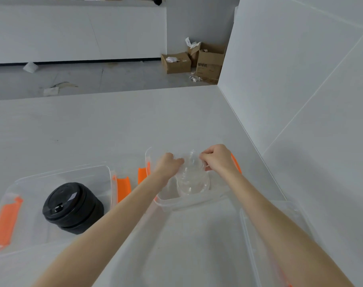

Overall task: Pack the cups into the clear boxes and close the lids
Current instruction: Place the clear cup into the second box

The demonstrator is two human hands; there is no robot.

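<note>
Both hands are closed on the same thing: the left hand (169,165) pinches one side and the right hand (216,159) the other of a stack of clear cups (192,179), which hangs tilted between them, its top at the fingers and its wide end dipping down toward six o'clock. That end sits inside a clear box (176,200) that lies open on the white bench (93,129); whether the cups touch the box floor I cannot tell, the plastic is too see-through. Orange latches (236,162) show on the box at roughly three o'clock of the right hand, and another at nine o'clock of the left wrist. Out at about eight o'clock of the hands stands a second clear box (52,177), also open, with a stack of black cups (72,208) already lying in it, orange clips on its ends. Near the bottom edge at five o'clock lies what looks like a clear lid (259,235), off any box. So, as I judge it, the black cups are packed, the clear ones are going in, and both lids are still to be shut.
</note>
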